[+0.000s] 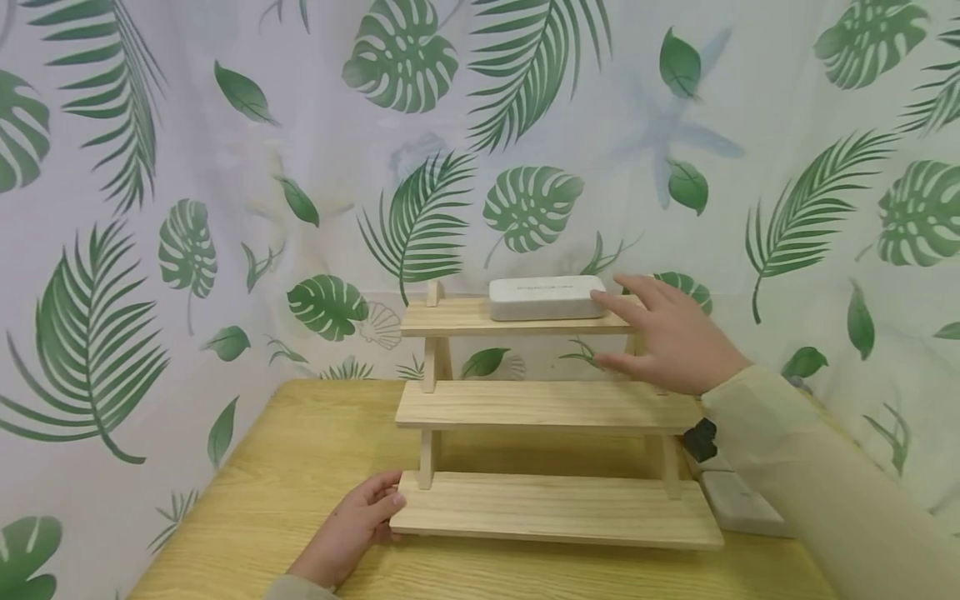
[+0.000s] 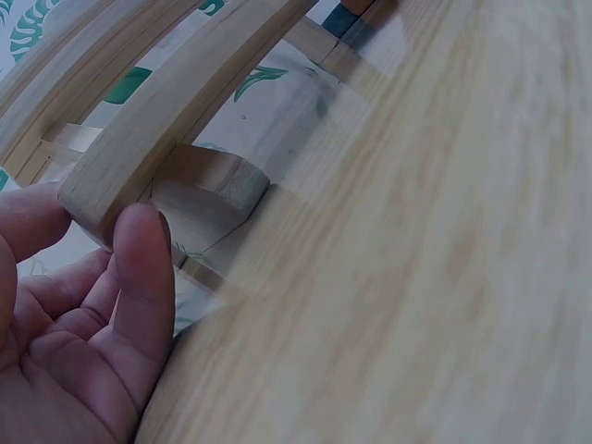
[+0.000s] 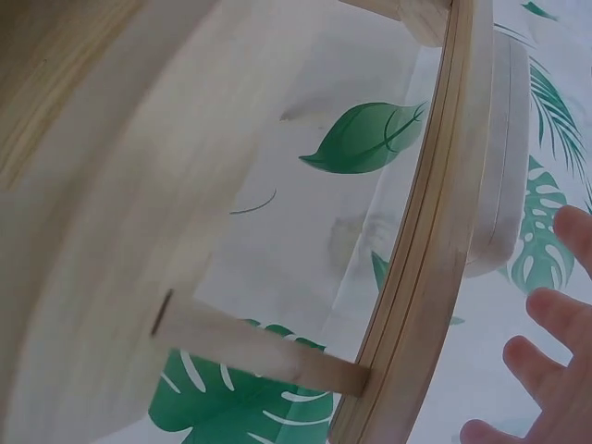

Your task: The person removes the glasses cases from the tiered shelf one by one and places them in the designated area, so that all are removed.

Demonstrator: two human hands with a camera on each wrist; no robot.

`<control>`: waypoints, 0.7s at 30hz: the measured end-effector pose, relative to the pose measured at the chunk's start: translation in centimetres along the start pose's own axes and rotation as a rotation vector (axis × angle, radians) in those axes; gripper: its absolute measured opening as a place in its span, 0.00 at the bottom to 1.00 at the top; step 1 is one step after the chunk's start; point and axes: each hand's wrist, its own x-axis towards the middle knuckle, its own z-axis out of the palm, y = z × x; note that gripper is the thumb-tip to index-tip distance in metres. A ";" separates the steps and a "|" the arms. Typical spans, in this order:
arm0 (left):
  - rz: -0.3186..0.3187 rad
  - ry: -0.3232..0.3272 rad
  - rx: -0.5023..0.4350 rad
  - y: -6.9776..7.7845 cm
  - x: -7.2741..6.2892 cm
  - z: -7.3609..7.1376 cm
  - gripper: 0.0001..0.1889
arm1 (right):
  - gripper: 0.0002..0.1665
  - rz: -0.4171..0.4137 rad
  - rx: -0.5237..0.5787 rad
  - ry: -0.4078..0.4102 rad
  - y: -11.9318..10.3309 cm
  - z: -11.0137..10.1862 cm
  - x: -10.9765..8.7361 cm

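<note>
A three-tier wooden display stand (image 1: 551, 507) stands on the table. My left hand (image 1: 358, 521) pinches the left end of its lowest board, and the left wrist view shows the thumb and fingers on that board's rounded end (image 2: 102, 190). On the top board lies a pale grey oblong case (image 1: 546, 300) with small lettering on its lid. My right hand (image 1: 667, 337) is spread at the right end of the case, its fingers straight and a fingertip right at the case's corner. In the right wrist view, the fingers (image 3: 555, 319) show apart from the case (image 3: 499, 157).
To the right of the stand, partly behind my right forearm, lie a pale flat box (image 1: 742, 504) and a small black object (image 1: 701, 440). The wooden table (image 1: 330, 433) reaches back to a white curtain (image 1: 247, 175) printed with green leaves.
</note>
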 end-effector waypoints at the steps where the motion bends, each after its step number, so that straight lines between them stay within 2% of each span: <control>1: -0.001 0.001 0.000 0.0 0.0 0.0 0.37 | 0.50 -0.002 -0.005 -0.003 0.0 0.0 0.5; 7: 0.000 0.008 0.002 -0.1 0.1 0.0 0.36 | 0.51 -0.011 -0.033 -0.039 -0.2 0.1 3.2; 12: 0.004 0.003 0.000 -0.2 0.2 -0.1 0.37 | 0.51 0.021 -0.050 -0.078 -0.7 0.6 5.4; 21: 0.009 -0.016 -0.009 -0.2 0.1 -0.3 0.37 | 0.51 0.052 -0.052 -0.112 -1.8 1.9 8.1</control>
